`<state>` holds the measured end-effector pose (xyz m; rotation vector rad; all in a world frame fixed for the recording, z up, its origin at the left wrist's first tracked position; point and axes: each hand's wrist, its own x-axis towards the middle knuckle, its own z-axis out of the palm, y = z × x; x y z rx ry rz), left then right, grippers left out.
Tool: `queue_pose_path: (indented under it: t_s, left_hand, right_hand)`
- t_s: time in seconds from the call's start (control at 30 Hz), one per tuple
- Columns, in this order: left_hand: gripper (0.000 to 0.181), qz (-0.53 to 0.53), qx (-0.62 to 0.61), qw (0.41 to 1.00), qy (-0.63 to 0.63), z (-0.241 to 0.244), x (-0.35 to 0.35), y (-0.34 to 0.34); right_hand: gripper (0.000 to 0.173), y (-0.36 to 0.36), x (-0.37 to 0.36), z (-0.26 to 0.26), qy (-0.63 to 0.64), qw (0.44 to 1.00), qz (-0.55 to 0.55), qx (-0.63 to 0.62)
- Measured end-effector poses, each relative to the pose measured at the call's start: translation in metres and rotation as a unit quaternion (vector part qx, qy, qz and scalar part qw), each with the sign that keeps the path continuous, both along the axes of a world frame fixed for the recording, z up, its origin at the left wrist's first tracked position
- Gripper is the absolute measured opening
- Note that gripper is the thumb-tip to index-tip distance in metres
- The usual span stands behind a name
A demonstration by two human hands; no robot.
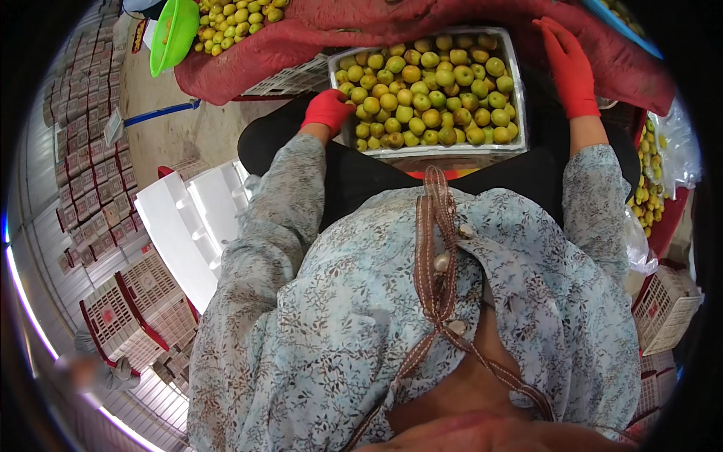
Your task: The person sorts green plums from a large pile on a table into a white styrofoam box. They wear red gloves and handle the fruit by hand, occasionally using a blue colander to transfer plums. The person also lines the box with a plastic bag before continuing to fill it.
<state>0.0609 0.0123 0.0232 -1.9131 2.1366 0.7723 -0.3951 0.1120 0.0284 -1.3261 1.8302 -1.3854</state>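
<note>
A white foam box [435, 151] full of green and brownish jujube fruits [421, 101] stands before me, between my knees. My left hand [329, 109], in a red glove, is at the box's left rim with its fingers curled beside the outermost fruits; whether it grips one I cannot tell. My right hand [567, 70], also red-gloved, is raised past the box's right side, over the red cloth [621, 62]. Its fingers are extended and close together, and nothing shows in it.
More fruits [237, 22] lie on the cloth beside a green plastic basket [175, 37]. White foam boxes [197, 220] stand at my left. Plastic crates [138, 308] are stacked behind, near another person. Fruits and clear plastic bags [675, 147] lie at the right.
</note>
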Motion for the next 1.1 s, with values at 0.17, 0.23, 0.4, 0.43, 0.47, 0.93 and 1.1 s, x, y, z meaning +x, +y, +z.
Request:
queue_pose_path:
  t_s: [0.17, 0.23, 0.4, 0.43, 0.47, 0.93, 1.1]
  left_hand:
    - [0.032, 0.103, -0.021, 0.992, 0.071, 0.026, -0.018, -0.001]
    - [0.028, -0.002, -0.034, 0.993, 0.113, -0.006, -0.013, 0.008]
    - [0.028, 0.019, 0.013, 0.987, 0.158, 0.003, -0.017, 0.005]
    - [0.028, 0.007, 0.011, 0.982, 0.187, 0.008, -0.02, 0.008]
    - [0.029, -0.004, 0.009, 0.976, 0.216, 0.012, -0.024, 0.013]
    - [0.043, -0.086, 0.021, 0.996, -0.019, 0.026, 0.007, 0.025]
    - [0.036, -0.063, 0.078, 0.994, -0.034, 0.013, 0.001, 0.017]
  right_hand:
    - [0.033, 0.008, 0.01, 0.011, -0.027, 1.0, -0.011, 0.009]
    - [0.034, 0.005, 0.014, 0.014, -0.041, 0.999, -0.014, 0.021]
    - [0.034, 0.005, 0.011, 0.01, -0.056, 0.998, -0.014, 0.029]
    - [0.034, 0.005, 0.009, 0.007, -0.059, 0.998, -0.01, 0.03]
    - [0.034, 0.005, 0.007, 0.004, -0.063, 0.998, -0.006, 0.031]
    - [0.034, 0.002, 0.006, 0.006, -0.061, 0.997, 0.024, 0.031]
    - [0.034, 0.003, 0.008, 0.009, -0.006, 1.0, 0.02, 0.02]
